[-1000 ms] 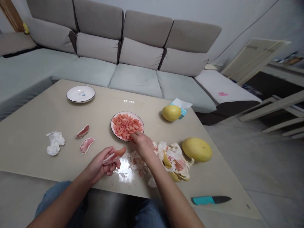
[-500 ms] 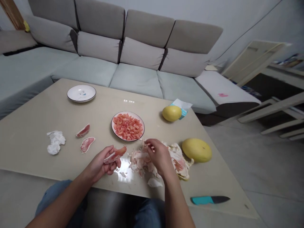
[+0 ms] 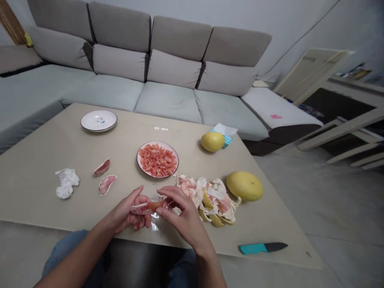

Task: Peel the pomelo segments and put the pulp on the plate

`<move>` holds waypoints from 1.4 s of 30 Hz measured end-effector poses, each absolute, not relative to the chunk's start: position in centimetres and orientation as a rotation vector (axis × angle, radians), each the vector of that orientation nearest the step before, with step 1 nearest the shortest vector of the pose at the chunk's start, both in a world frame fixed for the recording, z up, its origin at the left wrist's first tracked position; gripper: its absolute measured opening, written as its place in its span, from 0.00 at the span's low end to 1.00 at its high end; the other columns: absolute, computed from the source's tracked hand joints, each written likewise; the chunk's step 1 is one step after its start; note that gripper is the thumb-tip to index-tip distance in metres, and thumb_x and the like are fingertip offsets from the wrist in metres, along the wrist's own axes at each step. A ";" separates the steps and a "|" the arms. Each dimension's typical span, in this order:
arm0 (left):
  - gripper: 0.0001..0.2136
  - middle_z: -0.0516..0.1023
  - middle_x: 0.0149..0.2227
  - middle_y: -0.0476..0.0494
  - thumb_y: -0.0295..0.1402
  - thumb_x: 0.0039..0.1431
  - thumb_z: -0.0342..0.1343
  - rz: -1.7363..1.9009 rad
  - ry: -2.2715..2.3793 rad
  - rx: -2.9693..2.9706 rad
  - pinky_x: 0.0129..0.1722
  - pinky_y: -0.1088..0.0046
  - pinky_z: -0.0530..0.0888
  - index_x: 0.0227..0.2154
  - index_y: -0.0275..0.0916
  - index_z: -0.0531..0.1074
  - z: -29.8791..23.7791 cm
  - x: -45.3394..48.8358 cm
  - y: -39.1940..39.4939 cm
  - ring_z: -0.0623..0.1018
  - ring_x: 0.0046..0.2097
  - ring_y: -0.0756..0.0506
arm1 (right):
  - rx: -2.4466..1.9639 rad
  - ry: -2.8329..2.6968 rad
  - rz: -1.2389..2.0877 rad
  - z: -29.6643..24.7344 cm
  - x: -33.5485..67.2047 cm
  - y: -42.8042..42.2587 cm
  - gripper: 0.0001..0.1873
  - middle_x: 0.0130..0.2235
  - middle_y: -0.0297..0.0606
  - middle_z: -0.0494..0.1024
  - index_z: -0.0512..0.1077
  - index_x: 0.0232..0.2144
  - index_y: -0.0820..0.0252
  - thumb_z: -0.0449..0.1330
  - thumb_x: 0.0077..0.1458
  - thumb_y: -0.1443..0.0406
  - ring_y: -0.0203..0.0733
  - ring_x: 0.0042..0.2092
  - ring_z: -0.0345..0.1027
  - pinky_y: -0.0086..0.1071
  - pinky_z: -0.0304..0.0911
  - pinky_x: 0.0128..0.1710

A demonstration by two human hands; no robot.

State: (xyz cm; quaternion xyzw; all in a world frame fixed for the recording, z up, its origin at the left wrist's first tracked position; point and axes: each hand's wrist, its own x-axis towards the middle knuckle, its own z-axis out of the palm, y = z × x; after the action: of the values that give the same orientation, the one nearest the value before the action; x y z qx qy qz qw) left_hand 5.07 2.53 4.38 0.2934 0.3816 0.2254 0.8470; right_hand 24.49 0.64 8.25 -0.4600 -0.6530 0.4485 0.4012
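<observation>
Segment: a citrus segment (image 3: 140, 209) is up off the near edge of the counter (image 3: 129, 138), between the two hands; pale skin on its left part, bare pulp at its right end.
Left grip: left hand (image 3: 129, 212) clamped on the skinned part, thumb over the top, fingers beneath.
Right grip: right hand (image 3: 183, 216) has thumb and fingertips around the bare end; can't tell from here if they're pinched on it.
Technique: I'd hold lightly with the left, since the pulp looks fragile; work from the bare end, small pulls, skin kept clear of the flesh.
Plate: pulp pieces (image 3: 158, 161) on a plate (image 3: 162, 144), far of the hands.
Scraps: peel heap (image 3: 220, 198) just right of the right hand; I'd watch for bits straying onto the plate.
Spares: two segments (image 3: 107, 184) to the left.
Knife: teal-handled knife (image 3: 253, 248) lies near right, well apart.
</observation>
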 end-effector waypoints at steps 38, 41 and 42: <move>0.13 0.80 0.30 0.46 0.33 0.49 0.66 0.924 0.999 0.910 0.24 0.78 0.72 0.33 0.38 0.67 4.9 6.3 1.9 0.78 0.31 0.48 | -1.018 -0.661 1.690 4.5 23.4 1.4 0.18 0.24 0.30 0.69 0.75 0.30 0.60 0.68 0.46 0.52 0.29 0.24 0.62 0.21 0.63 0.24; 0.14 0.81 0.30 0.46 0.34 0.49 0.65 0.919 1.019 0.892 0.23 0.80 0.70 0.34 0.39 0.66 4.9 6.3 2.0 0.77 0.31 0.48 | -1.178 -0.888 1.472 4.3 24.0 3.3 0.20 0.26 0.33 0.71 0.75 0.30 0.61 0.65 0.48 0.50 0.33 0.26 0.64 0.27 0.66 0.27; 0.14 0.81 0.31 0.45 0.35 0.50 0.65 0.915 1.029 0.883 0.23 0.80 0.70 0.34 0.39 0.66 4.9 6.3 2.0 0.77 0.31 0.49 | -1.208 -0.931 1.411 4.2 24.2 4.4 0.19 0.27 0.34 0.72 0.75 0.31 0.61 0.65 0.47 0.50 0.34 0.26 0.65 0.28 0.66 0.28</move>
State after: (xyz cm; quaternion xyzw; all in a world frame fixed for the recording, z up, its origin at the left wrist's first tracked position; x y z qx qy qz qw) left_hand 6.27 2.00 4.93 0.3940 0.4591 0.4082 0.6836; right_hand 24.18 4.40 4.17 -0.5011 -0.3862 0.5853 0.5072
